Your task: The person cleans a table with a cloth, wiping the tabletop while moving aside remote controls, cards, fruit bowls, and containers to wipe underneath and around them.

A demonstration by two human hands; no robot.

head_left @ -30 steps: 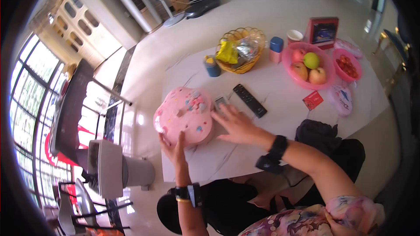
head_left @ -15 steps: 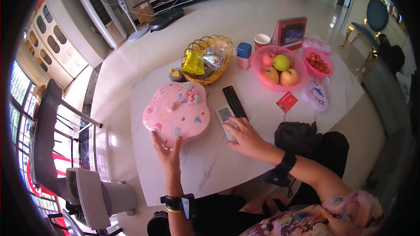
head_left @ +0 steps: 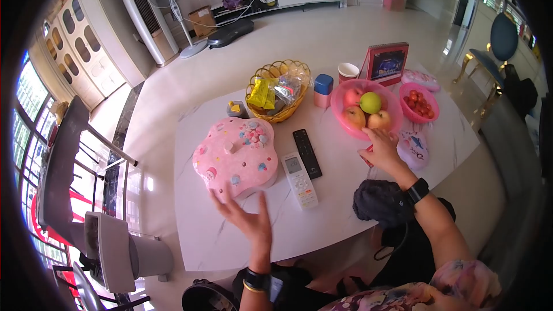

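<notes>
In the head view, a pink flower-shaped box with a printed, shiny lid (head_left: 239, 167) stood on a white table with grey marble veins (head_left: 219, 245). The left hand (head_left: 246, 219) was at the near edge of the box, with its fingers spread apart and nothing gripped between them; whether a fingertip touched the box, I could not tell. The right hand (head_left: 383, 147) was well to the right of the box, at the near side of a round, pink, see-through bowl (head_left: 337, 110). Its fingers were bent, and a small piece of a flat red card (head_left: 368, 160) showed close to the thumb, but I could not tell if they gripped this card. Inside that bowl, also right of the box, there were a round green fruit (head_left: 370, 102) and some reddish-yellow fruits (head_left: 379, 120). Just to the right of the box lay a long white remote control with a grey screen (head_left: 299, 181), and next to it, farther from the box, a slim black remote control (head_left: 306, 152). Beyond the box stood a yellow woven basket (head_left: 282, 117). To the right of the box, near the table's front edge, was a soft dark-grey bundle (head_left: 373, 201)
</notes>
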